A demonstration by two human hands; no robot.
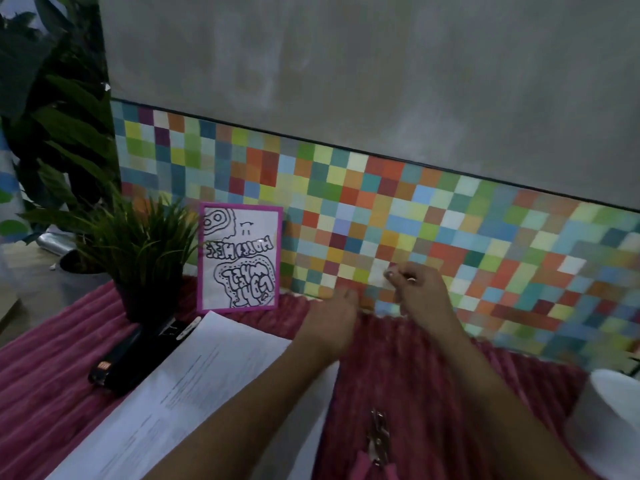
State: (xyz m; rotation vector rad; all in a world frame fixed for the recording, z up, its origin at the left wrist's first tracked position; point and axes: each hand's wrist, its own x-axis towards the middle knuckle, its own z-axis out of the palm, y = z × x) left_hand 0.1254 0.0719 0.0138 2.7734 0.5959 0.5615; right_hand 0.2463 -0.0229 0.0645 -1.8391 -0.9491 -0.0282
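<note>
The right hand (415, 292) is up by the tile wall (485, 244), with its fingers curled tight together. The left hand (332, 318) is low beside it, over the pink cloth (433, 368). It is too blurry to tell how its fingers lie. The paper (194, 382) lies on the cloth, under the left arm.

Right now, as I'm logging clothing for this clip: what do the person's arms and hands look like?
Both forearms are bare to the frame edge: no sleeves, watch or bracelet. The right hand shows pale, possibly painted fingernails and a small glint, perhaps a ring, too blurred to confirm. The left hand is motion-blurred; nothing worn shows on it.
</note>
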